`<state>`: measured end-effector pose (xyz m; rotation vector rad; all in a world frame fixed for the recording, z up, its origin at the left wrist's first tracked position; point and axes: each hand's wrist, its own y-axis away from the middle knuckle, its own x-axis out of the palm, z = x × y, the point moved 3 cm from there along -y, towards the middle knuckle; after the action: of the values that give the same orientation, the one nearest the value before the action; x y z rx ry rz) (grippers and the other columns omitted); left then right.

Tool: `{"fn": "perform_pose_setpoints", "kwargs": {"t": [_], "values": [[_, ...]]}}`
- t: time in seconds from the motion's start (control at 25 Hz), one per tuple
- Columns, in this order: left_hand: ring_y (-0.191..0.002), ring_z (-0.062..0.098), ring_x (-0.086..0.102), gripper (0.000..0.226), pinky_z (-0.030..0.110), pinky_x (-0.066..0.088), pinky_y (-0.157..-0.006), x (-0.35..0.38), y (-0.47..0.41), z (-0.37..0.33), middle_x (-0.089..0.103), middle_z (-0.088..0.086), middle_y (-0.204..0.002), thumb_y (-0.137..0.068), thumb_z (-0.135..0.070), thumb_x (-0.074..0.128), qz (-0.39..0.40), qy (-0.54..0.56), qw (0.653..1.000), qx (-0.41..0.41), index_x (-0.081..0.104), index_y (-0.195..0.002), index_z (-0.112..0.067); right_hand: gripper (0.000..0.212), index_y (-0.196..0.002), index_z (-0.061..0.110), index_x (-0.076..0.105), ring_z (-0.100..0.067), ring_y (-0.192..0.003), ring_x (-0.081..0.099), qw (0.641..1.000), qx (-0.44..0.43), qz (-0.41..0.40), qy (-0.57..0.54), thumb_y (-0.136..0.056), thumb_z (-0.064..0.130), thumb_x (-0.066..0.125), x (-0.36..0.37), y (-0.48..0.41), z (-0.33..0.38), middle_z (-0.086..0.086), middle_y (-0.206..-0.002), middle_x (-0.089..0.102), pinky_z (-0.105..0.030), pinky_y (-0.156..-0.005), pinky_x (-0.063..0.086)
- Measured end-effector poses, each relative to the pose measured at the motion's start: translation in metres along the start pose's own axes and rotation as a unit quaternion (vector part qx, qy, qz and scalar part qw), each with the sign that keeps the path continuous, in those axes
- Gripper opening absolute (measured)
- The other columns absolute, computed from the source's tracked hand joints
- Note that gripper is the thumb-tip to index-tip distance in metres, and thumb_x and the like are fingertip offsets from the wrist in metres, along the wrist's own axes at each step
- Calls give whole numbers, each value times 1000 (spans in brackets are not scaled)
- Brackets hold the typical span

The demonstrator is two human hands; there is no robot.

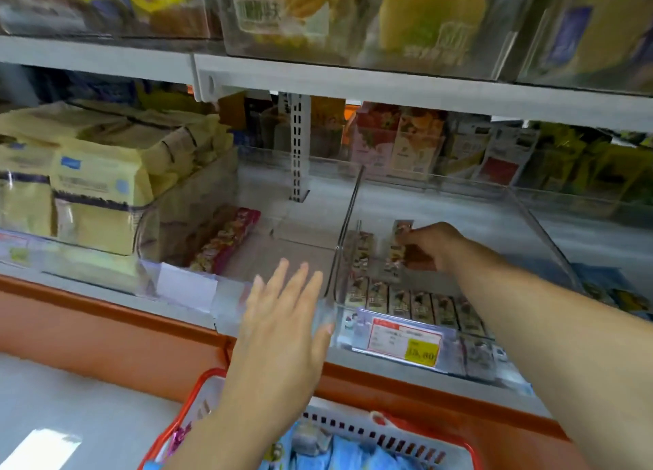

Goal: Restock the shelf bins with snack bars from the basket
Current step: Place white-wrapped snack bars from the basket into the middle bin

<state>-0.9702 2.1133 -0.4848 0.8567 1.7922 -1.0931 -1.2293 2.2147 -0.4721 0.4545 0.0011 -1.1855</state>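
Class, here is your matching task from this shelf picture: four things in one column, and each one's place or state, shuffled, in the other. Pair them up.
Column A
1. left hand
2. right hand
3. basket
4. price tag

Column B
a. on the front of the clear bin
b. open, fingers spread
c. below the shelf, red-rimmed
d. gripping snack bars inside that bin

Pairs: 1-b, 2-d, 3-c, 4-a

A grey upper shelf [424, 93] spans 9 to 3 o'clock. A white slotted upright [299, 144] stands at 12, behind the lower shelf [106, 298]. An orange plinth [106, 324] runs below. Pale floor [70, 392] lies at 8, with a bright light patch [39, 448] at 7.
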Motion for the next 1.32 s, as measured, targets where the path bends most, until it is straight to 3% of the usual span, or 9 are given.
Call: {"fn": "perform_pose_setpoints", "kwargs": {"t": [0.28,0.4,0.48,0.56,0.64,0.76,0.88,1.16,1.32], "values": [[-140,-3,-21,61,28,-16,-117,0,0,8,1,-20,-157,-98,-46,36,3,35,999,36,10,-152,-34,31,-115,-12,57,-26,-67,62,997,26,71,28,-90,4,64,23,-6,-14,-18,-80,63,-38,-69,59],[-144,-4,-7,57,23,-2,-118,-8,13,13,12,-19,-156,-97,-32,48,-31,119,991,44,24,-149,-31,27,-115,-9,55,-30,-74,62,999,0,40,16,-95,10,57,7,12,-6,-19,-83,61,-42,-83,55],[-144,1,14,55,22,12,-116,-15,29,22,27,-16,-152,-94,-24,56,-80,150,985,20,36,-145,-27,24,-114,-5,59,-25,-68,62,995,-91,-32,27,-96,10,53,-6,32,6,-13,-79,62,-40,-79,57],[-134,14,40,50,25,28,-110,-18,47,32,48,-6,-141,-90,-17,63,-89,153,984,-13,49,-138,-21,19,-111,9,62,-13,-55,61,975,-209,-78,3,-97,11,50,-11,71,15,-5,-77,64,-26,-57,56],[-118,19,55,45,26,38,-100,-10,68,43,59,0,-128,-88,-18,64,-16,141,988,-61,56,-133,-19,17,-101,21,62,-6,-45,55,950,-306,-63,-28,-95,11,48,-8,118,9,3,-69,64,-17,-43,46],[-108,17,60,41,24,42,-88,22,109,55,65,1,-121,-89,-25,59,199,88,969,-118,58,-130,-23,23,-93,35,61,-6,-48,54,940,-340,0,-6,-93,14,49,7,175,-25,9,-64,64,-19,-42,44],[-108,23,60,38,32,47,-86,54,150,56,65,5,-115,-88,-35,59,306,13,943,-131,57,-123,-19,18,-100,28,61,-10,-50,56,969,-234,66,32,-97,14,50,27,198,-83,3,-69,64,-24,-46,46],[-112,26,50,59,37,44,-81,93,169,50,60,3,-110,-80,-66,57,309,-167,922,-162,53,-113,-18,17,-107,7,59,-19,-53,54,980,143,137,8,-99,20,52,32,218,-238,-11,-74,62,-25,-47,45],[-103,23,56,46,34,48,-76,90,164,44,64,1,-102,-80,-48,68,302,-42,927,-219,53,-115,-22,16,-107,6,59,-18,-50,54,971,177,159,12,-98,18,52,36,226,-266,-11,-72,63,-26,-48,46]]}}
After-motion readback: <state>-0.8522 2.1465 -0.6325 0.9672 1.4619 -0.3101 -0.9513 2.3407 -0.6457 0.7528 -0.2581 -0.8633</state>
